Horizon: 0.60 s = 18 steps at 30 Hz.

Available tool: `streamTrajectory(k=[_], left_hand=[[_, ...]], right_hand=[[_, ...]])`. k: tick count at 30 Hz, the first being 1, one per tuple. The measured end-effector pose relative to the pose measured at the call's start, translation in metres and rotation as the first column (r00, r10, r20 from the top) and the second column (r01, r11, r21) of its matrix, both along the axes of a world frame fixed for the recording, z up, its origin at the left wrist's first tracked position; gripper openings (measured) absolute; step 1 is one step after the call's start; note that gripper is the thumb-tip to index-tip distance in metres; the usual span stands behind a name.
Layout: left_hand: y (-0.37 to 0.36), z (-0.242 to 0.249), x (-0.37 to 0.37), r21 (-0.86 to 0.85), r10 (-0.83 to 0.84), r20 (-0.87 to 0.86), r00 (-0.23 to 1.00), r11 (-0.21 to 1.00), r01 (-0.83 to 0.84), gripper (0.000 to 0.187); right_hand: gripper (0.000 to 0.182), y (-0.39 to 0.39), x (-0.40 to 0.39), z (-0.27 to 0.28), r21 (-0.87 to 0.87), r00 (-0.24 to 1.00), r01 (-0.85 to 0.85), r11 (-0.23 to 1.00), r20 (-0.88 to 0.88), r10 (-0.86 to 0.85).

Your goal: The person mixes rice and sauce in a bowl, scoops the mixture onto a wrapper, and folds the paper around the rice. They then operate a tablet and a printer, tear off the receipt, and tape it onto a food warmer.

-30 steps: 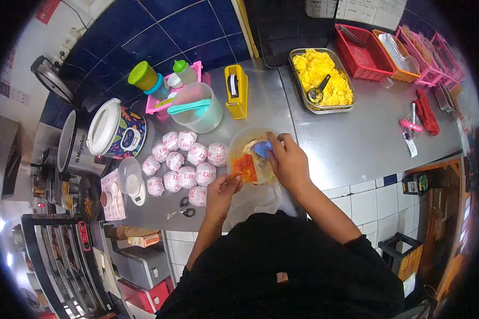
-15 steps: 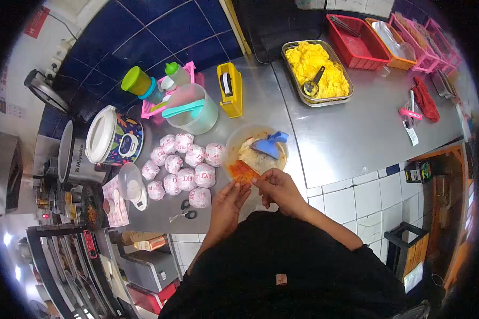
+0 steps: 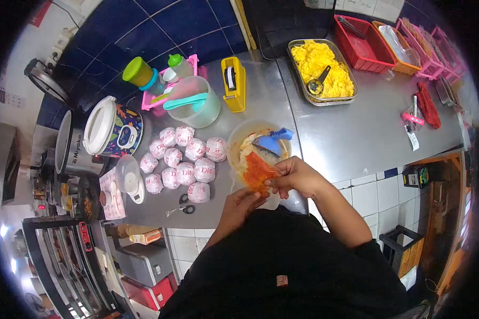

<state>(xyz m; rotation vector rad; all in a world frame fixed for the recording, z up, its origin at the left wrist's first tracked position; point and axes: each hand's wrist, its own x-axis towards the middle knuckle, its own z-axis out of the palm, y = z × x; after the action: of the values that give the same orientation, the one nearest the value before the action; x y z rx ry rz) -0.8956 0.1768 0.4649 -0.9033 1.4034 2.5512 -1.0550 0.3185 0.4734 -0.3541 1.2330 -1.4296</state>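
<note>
Both hands hold what looks like a small plastic bag smeared with orange-red sauce (image 3: 258,173), over the near edge of a clear plastic bowl (image 3: 237,139). My left hand (image 3: 240,208) pinches the bag's lower end from the left. On the right, my right hand (image 3: 302,178) grips its side between thumb and fingers. Inside the bowl is a pale food (image 3: 247,151) with reddish bits, and a blue scoop (image 3: 271,143) rests on it. To the left sit several white balls wrapped in red-printed paper (image 3: 195,149), with black-handled scissors (image 3: 184,206) in front of them.
Behind stand a clear tub with turquoise tongs (image 3: 210,114) and a yellow tape dispenser (image 3: 234,98). Farther right are a tray of yellow food (image 3: 332,87) and a red basket (image 3: 364,53). A rice cooker (image 3: 104,130) and a white scale (image 3: 138,192) stand left.
Both hands have come slightly nearer my body and to the right. The orange-red bag is spread wider and shows more of its surface. The view has shifted slightly.
</note>
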Motion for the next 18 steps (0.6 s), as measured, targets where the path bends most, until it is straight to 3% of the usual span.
streamTrajectory(k=[1, 3, 6, 10, 12, 15, 18], left_hand=[[-0.003, 0.002, -0.001, 0.003, 0.004, -0.002, 1.0, 1.0, -0.004, 0.027], [-0.009, 0.005, -0.004, -0.38, -0.151, 0.082, 0.985, 0.909, 0.171, 0.026], [-0.011, 0.006, -0.007, -0.433, -0.161, 0.067, 0.985, 0.884, 0.174, 0.027], [-0.01, -0.004, -0.006, -0.299, -0.149, 0.08, 0.985, 0.939, 0.167, 0.03], [-0.007, -0.005, -0.011, -0.026, -0.056, 0.169, 0.984, 0.998, 0.061, 0.036], [-0.001, 0.0, -0.016, 0.059, -0.026, 0.161, 0.987, 0.998, 0.016, 0.04], [0.005, -0.008, -0.02, 0.051, -0.019, 0.09, 0.996, 0.999, 0.014, 0.039]], right_hand=[[0.008, 0.0, -0.003, 0.005, 0.038, 0.999, -0.041, 0.998, -0.02, 0.042], [0.008, 0.0, -0.006, 0.01, 0.048, 0.994, -0.101, 0.994, -0.032, 0.102], [0.009, -0.003, -0.013, 0.01, 0.052, 0.984, -0.149, 0.987, -0.091, 0.153], [0.014, -0.004, -0.029, 0.015, 0.091, 0.971, -0.214, 0.973, -0.093, 0.222], [0.015, -0.003, -0.033, 0.015, 0.109, 0.976, -0.197, 0.974, -0.076, 0.206], [0.016, -0.006, -0.036, 0.017, 0.176, 0.985, -0.162, 0.971, -0.022, 0.169], [0.018, -0.015, -0.033, 0.013, 0.188, 0.97, -0.176, 0.966, -0.132, 0.203]])
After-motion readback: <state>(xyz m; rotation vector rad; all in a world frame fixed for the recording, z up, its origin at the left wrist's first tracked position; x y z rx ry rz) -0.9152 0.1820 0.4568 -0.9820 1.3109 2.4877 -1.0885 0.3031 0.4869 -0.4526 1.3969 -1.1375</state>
